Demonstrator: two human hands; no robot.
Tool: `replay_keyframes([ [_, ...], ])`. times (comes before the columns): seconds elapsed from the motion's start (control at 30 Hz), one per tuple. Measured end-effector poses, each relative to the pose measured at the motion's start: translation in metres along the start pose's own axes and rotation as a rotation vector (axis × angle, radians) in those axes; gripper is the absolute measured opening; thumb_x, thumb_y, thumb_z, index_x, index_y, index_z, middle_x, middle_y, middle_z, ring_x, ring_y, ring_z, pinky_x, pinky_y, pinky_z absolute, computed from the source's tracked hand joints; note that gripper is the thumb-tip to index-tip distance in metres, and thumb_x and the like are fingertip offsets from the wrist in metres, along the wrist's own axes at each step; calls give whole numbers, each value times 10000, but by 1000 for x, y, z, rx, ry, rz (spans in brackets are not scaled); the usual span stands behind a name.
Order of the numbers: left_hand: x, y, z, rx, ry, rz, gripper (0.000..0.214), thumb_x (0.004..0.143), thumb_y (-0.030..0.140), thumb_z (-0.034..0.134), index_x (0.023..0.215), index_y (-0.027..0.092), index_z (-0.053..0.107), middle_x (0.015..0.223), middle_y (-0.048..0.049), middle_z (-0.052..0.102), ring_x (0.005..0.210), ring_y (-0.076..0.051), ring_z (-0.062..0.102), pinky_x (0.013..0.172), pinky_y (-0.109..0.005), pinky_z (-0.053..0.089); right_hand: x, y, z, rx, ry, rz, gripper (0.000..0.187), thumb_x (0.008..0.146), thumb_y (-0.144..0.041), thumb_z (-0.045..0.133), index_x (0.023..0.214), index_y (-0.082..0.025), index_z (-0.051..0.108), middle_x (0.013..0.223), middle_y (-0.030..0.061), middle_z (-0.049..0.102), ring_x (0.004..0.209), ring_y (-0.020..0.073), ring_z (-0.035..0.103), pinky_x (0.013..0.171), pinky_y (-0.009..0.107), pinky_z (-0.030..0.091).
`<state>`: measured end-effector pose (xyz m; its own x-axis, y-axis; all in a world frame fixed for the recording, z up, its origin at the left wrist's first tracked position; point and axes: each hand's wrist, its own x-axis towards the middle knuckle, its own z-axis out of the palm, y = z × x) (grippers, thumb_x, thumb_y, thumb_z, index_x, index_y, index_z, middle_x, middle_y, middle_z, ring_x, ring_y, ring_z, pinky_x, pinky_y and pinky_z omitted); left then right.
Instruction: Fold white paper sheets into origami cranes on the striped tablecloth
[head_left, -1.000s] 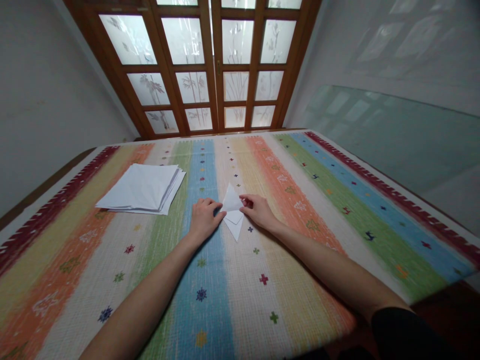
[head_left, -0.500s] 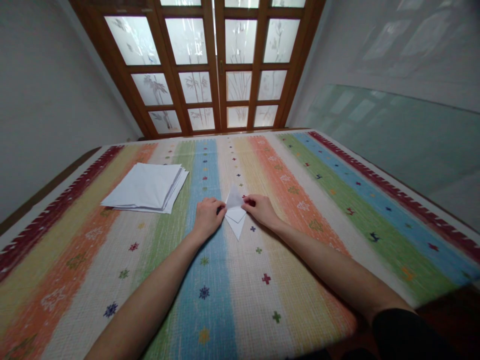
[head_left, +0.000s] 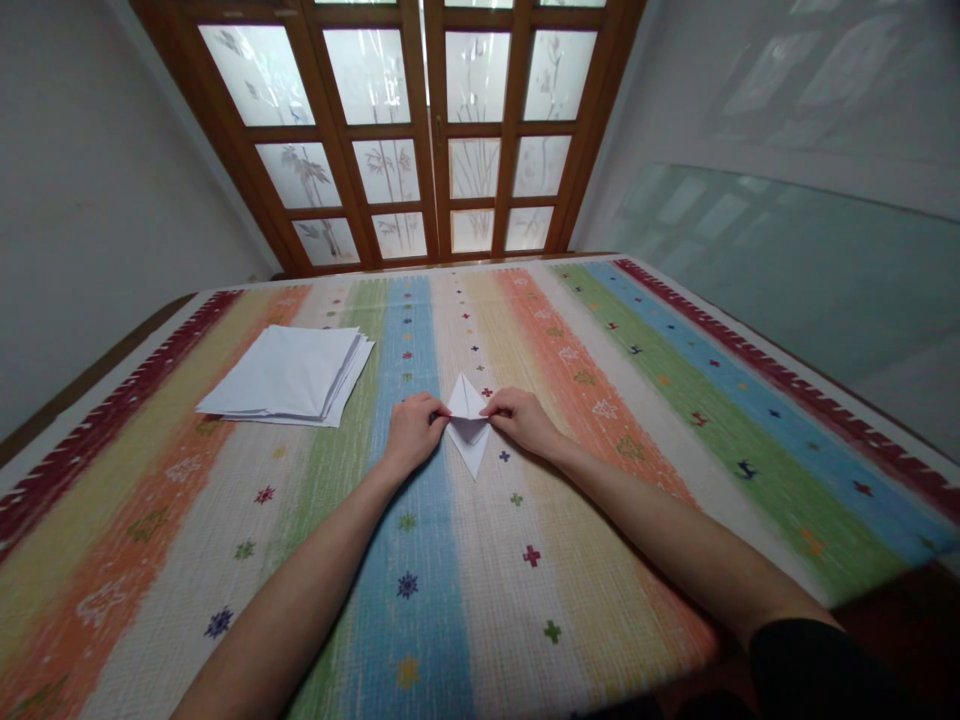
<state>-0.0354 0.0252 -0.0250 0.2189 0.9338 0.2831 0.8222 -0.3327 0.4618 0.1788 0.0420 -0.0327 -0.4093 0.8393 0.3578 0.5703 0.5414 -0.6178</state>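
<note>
A small white sheet of folded paper [head_left: 470, 455] lies on the striped tablecloth, its outline a tall diamond with one point away from me and one towards me. A crease runs down its far half, and a flap edge crosses its middle with shadow beneath. My left hand [head_left: 412, 430] pinches the left corner between thumb and forefinger. On the opposite side my right hand [head_left: 521, 418] pinches the right corner in the same way. The fingertips cover both side corners.
To the left of my left hand rests a stack of white paper sheets [head_left: 281, 372]. The tablecloth [head_left: 600, 560] covers the table in coloured stripes. Beyond the far edge stand wooden doors with glass panes [head_left: 472, 165], and a glass panel [head_left: 787, 270] leans along the right wall.
The raised far flap of the folded paper has come down flat, showing a creased far point, and the middle edge now stands slightly lifted. Both hands keep their pinch at nearly the same spots.
</note>
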Motion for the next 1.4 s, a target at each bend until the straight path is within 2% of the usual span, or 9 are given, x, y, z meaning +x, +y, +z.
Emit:
replay_keyframes([
  [0.13,0,0,-5,48,-72,48,117,827,180,599,801,200,711,859,-43,674,831,-201,619,762,-315,465,-3,5,-1,-51,-5,-96,185,762,-44,639,781,-186,756,851,73,717,852,183,640,797,317,484],
  [0.37,-4,-2,-10,295,-115,304,171,873,139,544,868,192,707,892,-62,685,830,-205,608,713,-307,442,-6,12,-3,-138,-50,-245,196,793,-71,640,844,-209,769,827,66,717,817,175,645,749,294,494],
  [0.53,-6,-2,-12,414,-104,465,165,890,151,539,834,179,692,850,-53,686,759,-186,587,648,-296,405,-6,14,-4,-212,-78,-305,171,806,-97,644,860,-200,770,837,77,724,825,183,638,743,293,491],
  [0.67,-8,0,-14,480,-98,538,184,893,142,529,778,164,671,790,-52,676,702,-175,570,610,-296,378,-6,13,-6,-252,-89,-356,167,814,-102,638,866,-193,768,842,71,735,816,182,635,742,288,485],
  [0.87,-10,4,-15,493,-85,546,193,888,138,524,764,158,670,776,-56,675,690,-175,564,606,-301,371,-7,11,-5,-324,-79,-411,174,854,-122,610,859,-197,767,819,60,739,768,175,622,716,286,460],
  [1.1,-12,8,-17,449,-123,453,167,857,148,521,799,151,677,868,-91,677,788,-209,587,675,-339,428,-9,5,-6,-397,-122,-405,170,862,-133,600,877,-197,757,834,58,731,774,175,599,721,295,420],
  [1.2,-16,15,-16,421,-86,399,200,880,230,506,820,149,679,915,-114,681,859,-245,597,744,-384,451,-11,0,-7,-413,-130,-399,180,862,-130,584,878,-192,752,842,64,722,795,183,590,740,307,413],
  [1.3,-21,26,-12,382,-51,382,353,917,406,479,1028,129,667,1147,-152,660,1058,-290,579,882,-428,442,-13,-5,-8,-431,-142,-382,187,859,-128,568,871,-181,746,851,75,712,817,193,581,750,317,408],
  [1.4,-28,33,-2,383,-138,402,546,936,476,427,1302,83,523,1367,-186,541,1282,-293,470,1050,-429,351,-15,-8,-9,-462,-170,-358,180,851,-134,563,879,-171,738,865,85,706,839,204,578,760,325,399],
])
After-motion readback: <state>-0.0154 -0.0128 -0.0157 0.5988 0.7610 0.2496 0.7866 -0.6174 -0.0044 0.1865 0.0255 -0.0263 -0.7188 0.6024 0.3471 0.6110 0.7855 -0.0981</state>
